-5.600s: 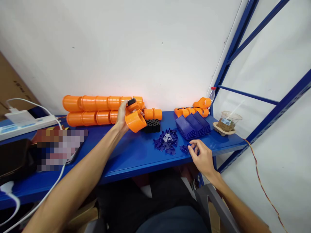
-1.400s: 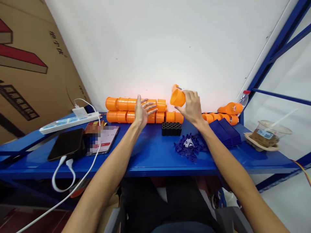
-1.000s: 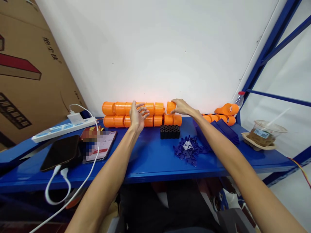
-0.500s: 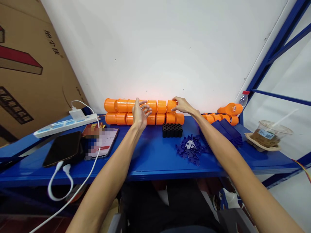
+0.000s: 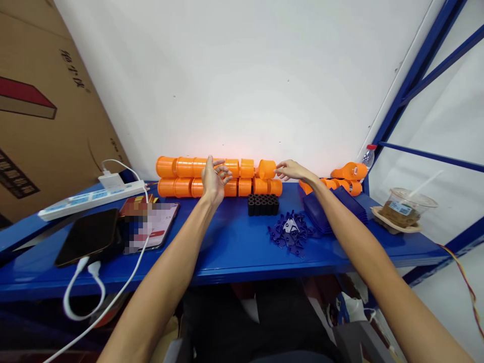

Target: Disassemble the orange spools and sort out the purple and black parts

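Orange plastic cylinders lie end to end in two stacked rows, an upper row (image 5: 185, 166) and a lower row (image 5: 183, 187), along the white wall. My left hand (image 5: 215, 180) is in front of the rows, palm turned to the right, fingers spread, holding nothing. At the upper row's right end, one orange cylinder (image 5: 267, 169) sits slightly tilted. My right hand (image 5: 293, 170) is just right of it, fingers stretched toward its edge; whether the fingertips touch it I cannot tell. A block of black tubes (image 5: 263, 205) stands in front of the lower row.
Small blue plastic pieces (image 5: 289, 234) and blue flat sheets (image 5: 338, 209) lie on the blue table (image 5: 230, 252). More orange parts (image 5: 350, 171) are at right, near a drink cup (image 5: 406, 209) and bottle (image 5: 368, 156). Phones (image 5: 91, 234) and a power strip (image 5: 91, 199) are at left.
My right hand has shifted right, off the end cylinder, which now sits tilted. My left hand keeps its place before the rows. The view has moved slightly.
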Motion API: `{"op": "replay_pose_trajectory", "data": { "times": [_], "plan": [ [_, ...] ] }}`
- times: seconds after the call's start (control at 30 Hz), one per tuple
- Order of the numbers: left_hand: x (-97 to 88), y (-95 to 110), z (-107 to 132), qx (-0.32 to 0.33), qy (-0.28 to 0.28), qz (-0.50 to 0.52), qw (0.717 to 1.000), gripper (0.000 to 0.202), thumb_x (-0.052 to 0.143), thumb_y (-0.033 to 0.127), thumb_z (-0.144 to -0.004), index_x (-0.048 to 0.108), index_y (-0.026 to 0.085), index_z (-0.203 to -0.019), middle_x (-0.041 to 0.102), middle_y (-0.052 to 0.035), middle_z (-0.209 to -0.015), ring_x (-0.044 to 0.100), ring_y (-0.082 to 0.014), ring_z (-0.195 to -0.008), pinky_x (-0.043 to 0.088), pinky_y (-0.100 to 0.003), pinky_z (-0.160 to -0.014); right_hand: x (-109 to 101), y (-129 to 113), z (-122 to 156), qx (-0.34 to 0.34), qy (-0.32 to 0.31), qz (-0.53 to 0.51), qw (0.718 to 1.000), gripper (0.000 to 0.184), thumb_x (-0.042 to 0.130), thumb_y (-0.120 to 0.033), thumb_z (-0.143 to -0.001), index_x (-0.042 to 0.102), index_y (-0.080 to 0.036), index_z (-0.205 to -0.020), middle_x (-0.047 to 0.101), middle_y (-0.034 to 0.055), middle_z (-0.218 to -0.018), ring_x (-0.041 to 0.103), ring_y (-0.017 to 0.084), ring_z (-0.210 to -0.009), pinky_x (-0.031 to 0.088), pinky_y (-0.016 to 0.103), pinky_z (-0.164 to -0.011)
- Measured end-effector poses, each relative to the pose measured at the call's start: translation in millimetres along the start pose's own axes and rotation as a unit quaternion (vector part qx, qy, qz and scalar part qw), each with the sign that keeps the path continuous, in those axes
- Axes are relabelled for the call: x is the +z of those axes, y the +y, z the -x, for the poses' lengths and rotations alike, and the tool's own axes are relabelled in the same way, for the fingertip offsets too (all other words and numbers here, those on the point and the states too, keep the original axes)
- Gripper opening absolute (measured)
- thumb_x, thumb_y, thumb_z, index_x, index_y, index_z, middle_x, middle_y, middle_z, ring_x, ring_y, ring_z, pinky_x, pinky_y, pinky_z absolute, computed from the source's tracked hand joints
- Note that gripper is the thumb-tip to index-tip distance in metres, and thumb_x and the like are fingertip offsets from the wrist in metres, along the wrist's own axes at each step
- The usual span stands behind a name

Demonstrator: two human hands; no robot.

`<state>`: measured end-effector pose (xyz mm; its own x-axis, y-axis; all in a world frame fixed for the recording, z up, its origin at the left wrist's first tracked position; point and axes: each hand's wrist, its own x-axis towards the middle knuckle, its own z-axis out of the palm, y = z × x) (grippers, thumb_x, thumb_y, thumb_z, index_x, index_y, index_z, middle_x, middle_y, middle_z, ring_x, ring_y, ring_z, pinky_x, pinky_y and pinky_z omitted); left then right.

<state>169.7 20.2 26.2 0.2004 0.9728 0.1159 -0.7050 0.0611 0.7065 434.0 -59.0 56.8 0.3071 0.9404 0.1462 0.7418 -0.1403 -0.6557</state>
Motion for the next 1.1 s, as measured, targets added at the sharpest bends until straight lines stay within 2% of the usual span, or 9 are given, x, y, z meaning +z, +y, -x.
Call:
{"op": "replay_pose_trajectory", "data": {
  "times": [0.07,0.13,0.2,0.3,0.4,0.5,0.7,0.87,1.1],
  "plan": [
    [-0.3,-1.6,-0.3,0.005,-0.009,-0.002,1.000,0.039,0.051,0.049,-0.103,0.063,0.017,-0.085,0.056,0.0030,-0.057,0.056,-0.0098,-0.046,0.042,-0.020,-0.049,-2.6,4.7,2.9,0.001,-0.052,-0.053,0.997,0.049,0.067,-0.024,-0.092,0.061,-0.007,-0.138,0.078,0.0193,-0.112,0.077,0.023,-0.090,0.063,0.035,-0.080],
    [-0.2,-2.2,0.6,0.009,-0.015,-0.004,1.000,0.038,0.048,0.046,-0.104,0.064,0.017,-0.086,0.057,0.0028,-0.057,0.056,-0.0101,-0.047,0.043,-0.020,-0.050,-0.8,5.2,3.5,-0.020,-0.059,-0.070,0.996,0.063,0.069,-0.021,-0.091,0.051,-0.007,-0.150,0.078,0.0182,-0.115,0.077,0.022,-0.093,0.062,0.033,-0.083],
    [0.6,-1.3,2.7,0.008,-0.010,-0.005,1.000,0.038,0.047,0.044,-0.105,0.063,0.017,-0.085,0.056,0.0029,-0.057,0.055,-0.0101,-0.046,0.042,-0.020,-0.050,4.3,1.9,1.1,-0.052,-0.028,-0.022,0.998,0.079,0.077,-0.019,-0.086,0.044,-0.007,-0.157,0.078,0.0177,-0.118,0.075,0.023,-0.100,0.060,0.033,-0.090],
    [2.3,1.4,6.3,0.002,0.001,-0.007,1.000,0.037,0.045,0.040,-0.106,0.062,0.017,-0.083,0.055,0.0032,-0.056,0.055,-0.0099,-0.046,0.042,-0.020,-0.049,14.8,-6.2,-6.2,-0.103,0.035,0.082,0.991,0.095,0.088,-0.018,-0.076,0.044,-0.009,-0.159,0.076,0.0174,-0.125,0.072,0.025,-0.109,0.055,0.034,-0.099],
    [3.6,3.4,8.1,-0.004,0.005,-0.007,1.000,0.036,0.045,0.039,-0.106,0.062,0.017,-0.083,0.055,0.0031,-0.056,0.054,-0.0098,-0.046,0.041,-0.020,-0.049,24.9,-13.6,-13.2,-0.119,0.071,0.113,0.984,0.077,0.086,-0.018,-0.079,0.058,-0.011,-0.150,0.074,0.0163,-0.130,0.072,0.026,-0.112,0.054,0.035,-0.102],
    [3.9,3.6,8.1,-0.007,0.010,-0.006,1.000,0.036,0.046,0.040,-0.106,0.062,0.017,-0.082,0.055,0.0030,-0.056,0.054,-0.0097,-0.045,0.041,-0.020,-0.049,33.8,-19.1,-16.6,-0.098,0.088,0.088,0.987,0.057,0.079,-0.020,-0.086,0.066,-0.011,-0.140,0.074,0.0155,-0.127,0.075,0.023,-0.099,0.059,0.036,-0.095],
    [4.3,4.0,9.2,-0.004,0.005,-0.004,1.000,0.037,0.045,0.038,-0.107,0.062,0.017,-0.083,0.054,0.0031,-0.056,0.054,-0.0092,-0.045,0.041,-0.019,-0.049,50.6,-26.6,-17.1,-0.081,0.086,-0.028,0.993,0.058,0.077,-0.022,-0.088,0.063,-0.012,-0.143,0.067,0.0165,-0.131,0.073,0.017,-0.074,0.067,0.037,-0.074],
    [5.0,5.1,10.2,-0.007,0.003,-0.005,1.000,0.039,0.042,0.038,-0.108,0.062,0.017,-0.081,0.054,0.0031,-0.055,0.054,-0.0090,-0.045,0.041,-0.018,-0.048,56.1,-31.6,-16.0,-0.048,0.084,-0.138,0.986,0.053,0.068,-0.011,-0.090,0.061,-0.011,-0.142,0.061,0.0151,-0.134,0.068,0.010,-0.069,0.069,0.034,-0.070],
    [-3.4,-2.3,-3.2,-0.002,-0.013,-0.009,1.000,0.035,0.046,0.040,-0.106,0.064,0.017,-0.086,0.056,0.0026,-0.058,0.056,-0.0099,-0.048,0.043,-0.020,-0.050,45.5,-30.9,1.8,-0.073,0.075,-0.055,0.993,0.059,0.066,-0.018,-0.094,0.055,-0.015,-0.153,0.070,0.0129,-0.126,0.068,0.009,-0.065,0.067,0.034,-0.078]
  ]
}}
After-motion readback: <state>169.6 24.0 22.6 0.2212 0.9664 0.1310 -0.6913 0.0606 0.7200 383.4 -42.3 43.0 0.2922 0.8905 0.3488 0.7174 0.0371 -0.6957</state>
